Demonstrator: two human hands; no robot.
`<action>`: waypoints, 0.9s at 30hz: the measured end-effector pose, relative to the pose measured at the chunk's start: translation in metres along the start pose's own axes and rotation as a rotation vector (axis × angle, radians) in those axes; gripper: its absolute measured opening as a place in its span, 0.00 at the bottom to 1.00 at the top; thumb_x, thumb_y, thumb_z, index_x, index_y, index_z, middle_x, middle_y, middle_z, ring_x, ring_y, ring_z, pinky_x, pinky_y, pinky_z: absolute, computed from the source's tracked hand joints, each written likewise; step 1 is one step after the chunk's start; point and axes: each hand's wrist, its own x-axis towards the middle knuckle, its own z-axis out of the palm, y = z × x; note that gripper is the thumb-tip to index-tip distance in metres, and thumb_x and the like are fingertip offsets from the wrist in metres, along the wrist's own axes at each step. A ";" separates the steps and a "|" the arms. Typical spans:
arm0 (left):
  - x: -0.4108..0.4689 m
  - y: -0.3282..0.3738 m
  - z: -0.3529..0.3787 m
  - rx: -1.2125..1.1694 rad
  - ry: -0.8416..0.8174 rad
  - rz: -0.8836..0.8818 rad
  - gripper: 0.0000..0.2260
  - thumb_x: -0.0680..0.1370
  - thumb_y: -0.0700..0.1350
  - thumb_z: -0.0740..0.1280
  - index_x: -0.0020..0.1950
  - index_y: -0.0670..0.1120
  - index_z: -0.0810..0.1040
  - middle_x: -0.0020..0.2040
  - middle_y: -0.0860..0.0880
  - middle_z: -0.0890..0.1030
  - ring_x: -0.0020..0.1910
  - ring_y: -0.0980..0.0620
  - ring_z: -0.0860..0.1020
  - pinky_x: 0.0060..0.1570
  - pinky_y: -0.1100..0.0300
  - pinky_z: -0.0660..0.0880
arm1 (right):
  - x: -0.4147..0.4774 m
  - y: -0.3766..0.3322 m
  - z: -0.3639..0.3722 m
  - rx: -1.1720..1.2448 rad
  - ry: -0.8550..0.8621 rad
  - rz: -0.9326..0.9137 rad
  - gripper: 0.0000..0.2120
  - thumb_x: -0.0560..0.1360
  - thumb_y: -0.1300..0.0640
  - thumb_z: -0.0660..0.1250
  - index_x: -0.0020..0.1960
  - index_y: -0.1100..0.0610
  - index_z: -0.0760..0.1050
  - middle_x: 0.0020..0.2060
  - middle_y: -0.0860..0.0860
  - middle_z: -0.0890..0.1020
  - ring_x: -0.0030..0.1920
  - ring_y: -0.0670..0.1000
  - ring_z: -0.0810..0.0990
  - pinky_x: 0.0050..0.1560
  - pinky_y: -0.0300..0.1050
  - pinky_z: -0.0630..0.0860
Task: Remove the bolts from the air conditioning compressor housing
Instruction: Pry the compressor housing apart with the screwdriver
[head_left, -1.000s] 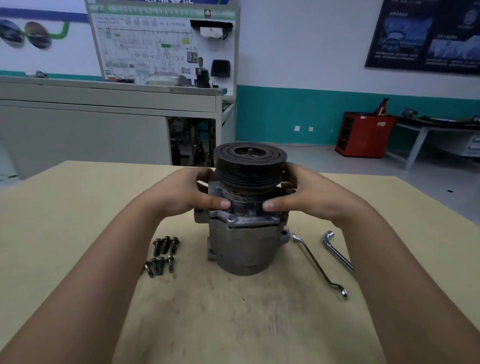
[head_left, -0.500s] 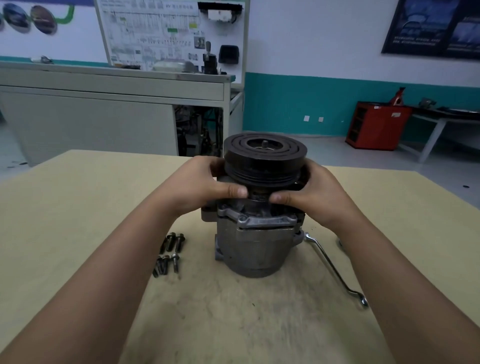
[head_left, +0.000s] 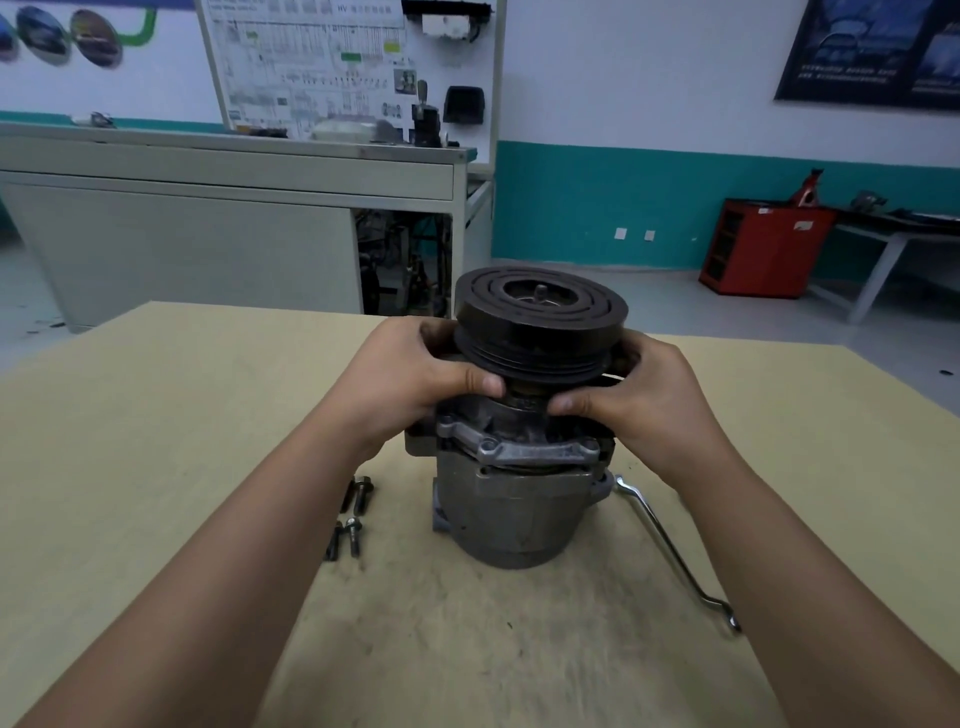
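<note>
I'm clamping my left hand (head_left: 410, 384) and right hand (head_left: 649, 400) under the clutch pulley (head_left: 540, 327). The compressor housing (head_left: 514, 509) is standing upright on the desk (head_left: 156, 441), bolts (head_left: 353, 514) lying just left. I'm judging a straight, even lift safest against jamming.

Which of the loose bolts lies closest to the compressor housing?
The right-hand bolt of the far pair; the other visible bolts lie further left of the housing.

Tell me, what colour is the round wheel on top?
The wheel is black; head view shows it.
</note>
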 end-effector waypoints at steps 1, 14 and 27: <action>0.000 0.003 -0.001 0.003 0.006 0.010 0.21 0.50 0.50 0.79 0.41 0.50 0.84 0.43 0.52 0.86 0.45 0.54 0.83 0.46 0.61 0.80 | 0.000 -0.003 -0.001 0.014 0.004 -0.010 0.28 0.45 0.45 0.76 0.44 0.43 0.76 0.39 0.31 0.82 0.44 0.31 0.79 0.39 0.24 0.72; -0.007 0.045 -0.010 0.036 0.029 0.183 0.19 0.51 0.51 0.77 0.40 0.59 0.84 0.43 0.57 0.85 0.47 0.59 0.82 0.44 0.66 0.76 | 0.003 -0.047 -0.009 0.047 0.017 -0.165 0.30 0.44 0.45 0.77 0.46 0.43 0.77 0.42 0.34 0.83 0.47 0.34 0.80 0.43 0.27 0.74; -0.008 0.082 -0.013 -0.016 0.017 0.149 0.15 0.55 0.45 0.80 0.39 0.55 0.85 0.43 0.54 0.85 0.46 0.58 0.83 0.42 0.68 0.75 | 0.008 -0.081 -0.019 0.103 0.021 -0.121 0.28 0.43 0.46 0.76 0.43 0.45 0.77 0.39 0.34 0.83 0.43 0.34 0.81 0.41 0.27 0.74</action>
